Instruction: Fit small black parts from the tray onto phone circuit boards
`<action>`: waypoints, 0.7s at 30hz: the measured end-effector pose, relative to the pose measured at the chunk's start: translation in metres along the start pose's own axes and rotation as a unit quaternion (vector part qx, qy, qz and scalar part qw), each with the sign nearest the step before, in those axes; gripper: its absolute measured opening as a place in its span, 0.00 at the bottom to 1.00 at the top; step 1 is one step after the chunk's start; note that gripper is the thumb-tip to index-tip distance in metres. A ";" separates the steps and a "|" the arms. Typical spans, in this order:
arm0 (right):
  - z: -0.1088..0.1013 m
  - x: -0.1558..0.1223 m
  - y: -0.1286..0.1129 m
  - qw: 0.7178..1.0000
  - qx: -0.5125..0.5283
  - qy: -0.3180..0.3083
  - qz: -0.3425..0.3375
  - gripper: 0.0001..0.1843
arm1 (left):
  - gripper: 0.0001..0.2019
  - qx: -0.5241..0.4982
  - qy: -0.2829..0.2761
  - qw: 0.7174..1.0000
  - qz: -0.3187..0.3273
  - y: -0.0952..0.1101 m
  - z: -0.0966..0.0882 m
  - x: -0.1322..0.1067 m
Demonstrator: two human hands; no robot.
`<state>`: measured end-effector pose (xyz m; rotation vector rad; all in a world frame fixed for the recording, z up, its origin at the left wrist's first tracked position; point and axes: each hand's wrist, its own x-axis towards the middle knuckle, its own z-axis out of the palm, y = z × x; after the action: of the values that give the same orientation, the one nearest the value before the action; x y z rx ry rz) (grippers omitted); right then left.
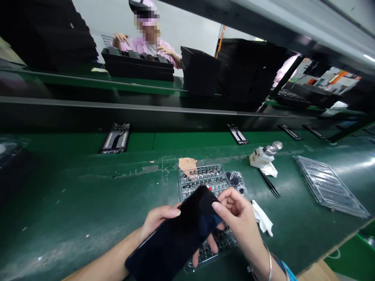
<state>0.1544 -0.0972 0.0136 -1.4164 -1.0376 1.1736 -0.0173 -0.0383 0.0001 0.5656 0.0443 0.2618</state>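
The person holds a shiny black smartphone (175, 234) low in the middle of the frame, and it tilts across both hands. The left hand (158, 220) is under the phone, with its fingers spread below and its thumb lying on the top side. The right hand (237, 212) pinches the upper corner of the phone between its thumb and fingers. A thin silver bangle (270, 265) sits on the right wrist. Just behind the hands, a clear plastic tray (202, 181) full of small dark metal parts lies on the green workbench (88, 195), and the phone and hands cover its near end. A bit of tan tape (187, 166) lies at the tray's far edge. To the right of the tray are a small clear bag of dark parts (236, 180), a crumpled white wipe (262, 218), thin black tweezers (269, 183), and a white bottle with a silver metal top (263, 155). A wide clear plastic tray (329, 187) lies at the right of the frame. Narrow black phone frames (115, 138) lie farther along the bench, and a co-worker in a pink smock (146, 45) stands at the top of the frame behind stacks of black trays (137, 64).
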 end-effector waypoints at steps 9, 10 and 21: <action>-0.013 0.001 -0.007 0.982 -0.064 0.089 -0.156 0.13 | 0.34 0.001 -0.001 0.988 -0.151 -0.018 -0.006 0.008; -0.016 0.002 -0.009 0.976 -0.091 0.103 -0.171 0.12 | 0.30 0.020 0.024 0.987 -0.159 -0.020 -0.007 0.007; -0.041 -0.007 0.018 0.838 -0.535 0.026 -0.099 0.05 | 0.19 0.224 0.428 0.862 0.155 0.068 -0.061 -0.002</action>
<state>0.1937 -0.1133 -0.0009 -2.0661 -1.8941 0.3221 -0.0417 0.0485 -0.0150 0.8848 0.9072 0.8215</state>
